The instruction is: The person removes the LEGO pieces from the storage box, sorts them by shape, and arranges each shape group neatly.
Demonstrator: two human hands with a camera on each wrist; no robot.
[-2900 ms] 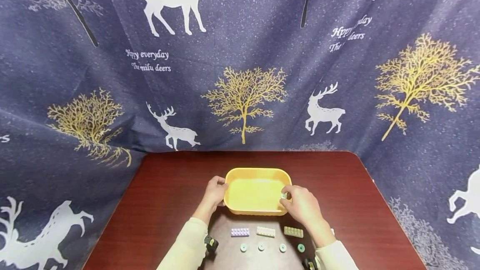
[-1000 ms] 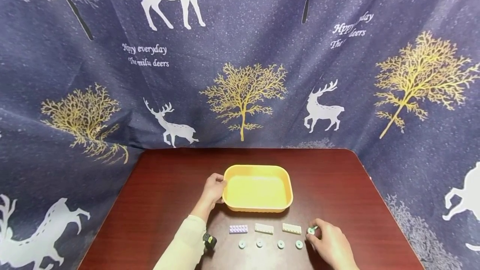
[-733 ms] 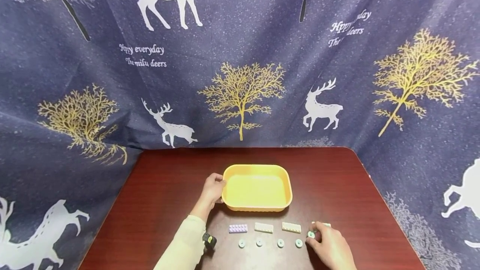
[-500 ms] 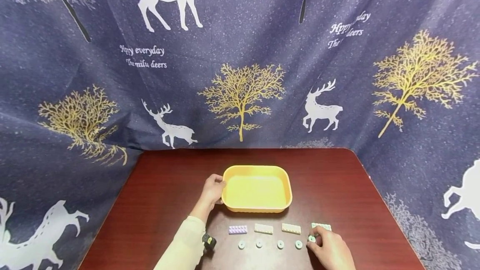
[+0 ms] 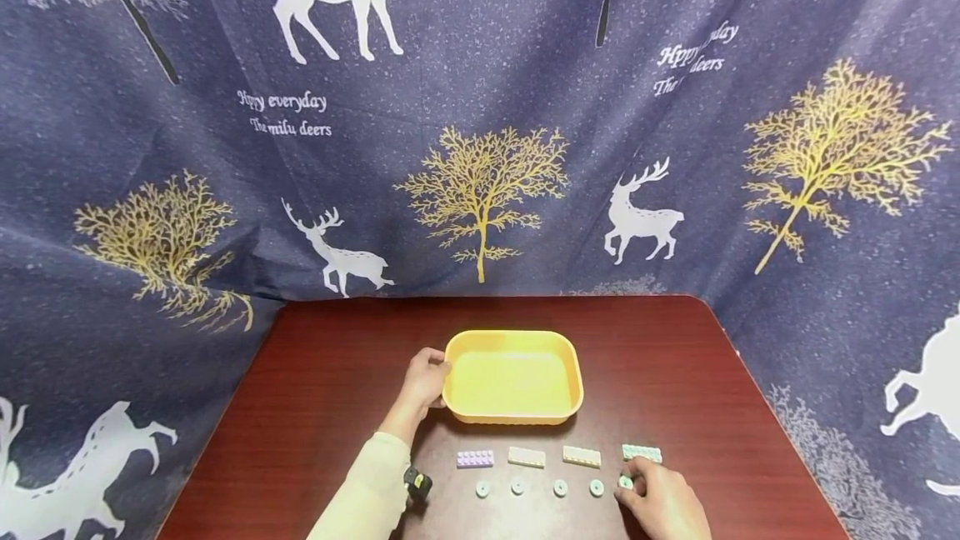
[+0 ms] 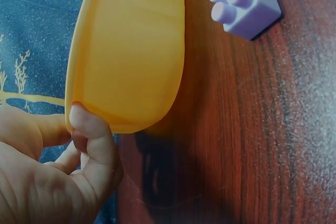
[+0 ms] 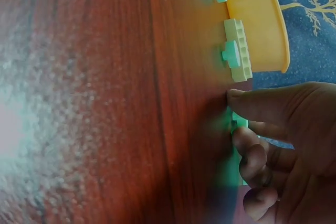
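My left hand [image 5: 426,377] grips the left end of an oblong yellow bin [image 5: 513,420], its thumb over the rim in the left wrist view. At the right, my right hand [image 5: 663,502] pinches a small mint-green round piece [image 5: 625,482] low over the table; in the right wrist view the fingers partly hide that green piece [image 7: 240,121]. Just behind it lies a green studded toy brick [image 5: 642,452]. Leftward, in the same row, are a pale yellow brick [image 5: 582,457], a whitish brick [image 5: 527,457] and a purple brick [image 5: 476,459].
Several more small round pieces with centre holes, such as the leftmost round piece [image 5: 482,489], lie spaced out in front of the bricks. The dark red table [image 5: 337,357] ends at a blue deer-print cloth [image 5: 480,107] hung behind and beside it.
Since the first frame, my right hand has carried the round piece from the bin's right rim to the row's right end, then drawn it slightly nearer, uncovering the green brick. My left hand stays.
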